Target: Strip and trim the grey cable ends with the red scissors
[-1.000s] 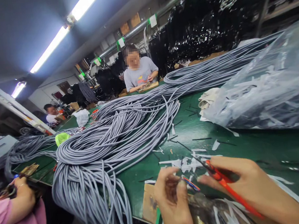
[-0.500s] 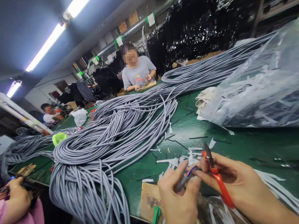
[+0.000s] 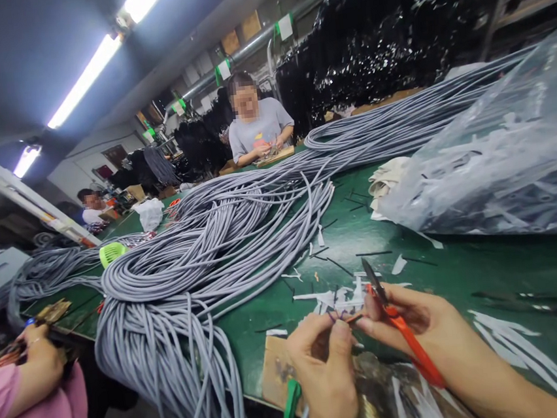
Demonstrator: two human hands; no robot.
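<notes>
My left hand is closed at the front edge of the bench, pinching thin coloured wires at the end of a grey cable. Most of that cable is hidden by the fingers. Close beside it, my right hand has red-handled scissors tucked in the palm, their dark blades pointing up and away. Its thumb and fingertip also meet the wires, which stretch between both hands. Under the hands lies a worn wooden board with a green clip-like piece on it.
Thick loops of grey cable cover the green bench on the left and hang over its edge. White strips and black scraps lie ahead. A clear plastic bag stands right. Co-workers sit left and opposite.
My left hand has shifted slightly left and its fingers have moved to the coloured wires, with the grey sheath no longer showing between them. The scissors have tilted a little left.
</notes>
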